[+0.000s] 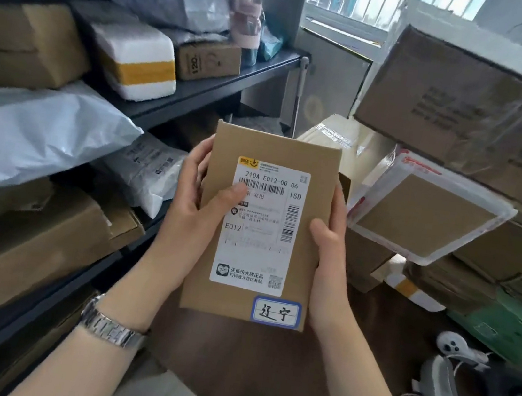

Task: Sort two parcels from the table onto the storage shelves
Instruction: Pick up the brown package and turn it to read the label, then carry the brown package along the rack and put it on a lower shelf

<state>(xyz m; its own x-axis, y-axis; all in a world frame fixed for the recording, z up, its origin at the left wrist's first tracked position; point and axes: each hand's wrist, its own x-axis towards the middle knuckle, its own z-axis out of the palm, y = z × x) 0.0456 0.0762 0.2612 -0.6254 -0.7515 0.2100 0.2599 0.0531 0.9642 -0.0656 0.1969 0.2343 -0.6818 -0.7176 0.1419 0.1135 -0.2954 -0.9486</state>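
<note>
As held upright, parcel (258, 227) between left hand (192, 201) and right hand (331, 238).

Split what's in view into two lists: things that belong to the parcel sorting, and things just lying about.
Part of the job:
- brown parcel with the white label, held in the left hand and right hand
- storage shelves on the left, already loaded with parcels

Lying about:
- pink bottle on the top shelf
- headset on the table
- white controller beside it

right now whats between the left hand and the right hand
In the head view, the flat brown parcel with its white shipping label sits between the left hand and right hand, gripped at both edges.
</note>
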